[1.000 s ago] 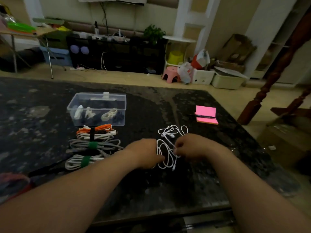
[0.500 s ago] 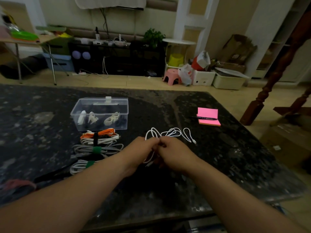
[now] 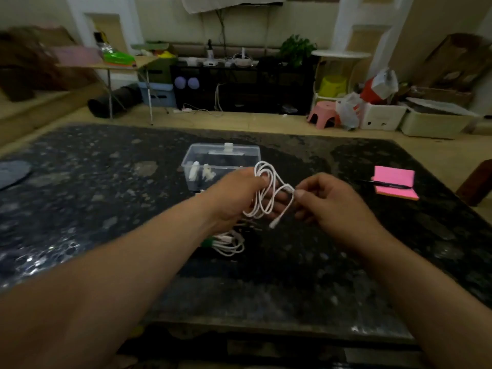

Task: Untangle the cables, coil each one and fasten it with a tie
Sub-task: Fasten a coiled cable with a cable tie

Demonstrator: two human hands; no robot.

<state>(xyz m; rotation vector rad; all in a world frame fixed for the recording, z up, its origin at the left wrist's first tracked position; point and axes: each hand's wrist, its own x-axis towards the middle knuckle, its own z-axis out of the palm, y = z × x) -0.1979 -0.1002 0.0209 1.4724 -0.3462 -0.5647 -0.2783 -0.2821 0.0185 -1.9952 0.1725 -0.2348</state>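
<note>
A thin white cable hangs in loose loops above the dark table, lifted off its surface. My left hand grips the loops at their left side. My right hand pinches the cable's right end between thumb and forefinger, and a white plug dangles below. Under my left wrist lies a coiled white cable with a green tie; the other coiled cables are hidden by my arm. A clear plastic box with small white parts stands just behind my hands.
A pink sticky-note pad with a black pen across it lies at the table's right side. A dark round object sits at the far left edge. Stools, bins and shelves stand on the floor beyond the table.
Both hands have lifted the white cable off the table and gathered it into loops in the air. The view has shifted left, so the box and pad sit further right.
</note>
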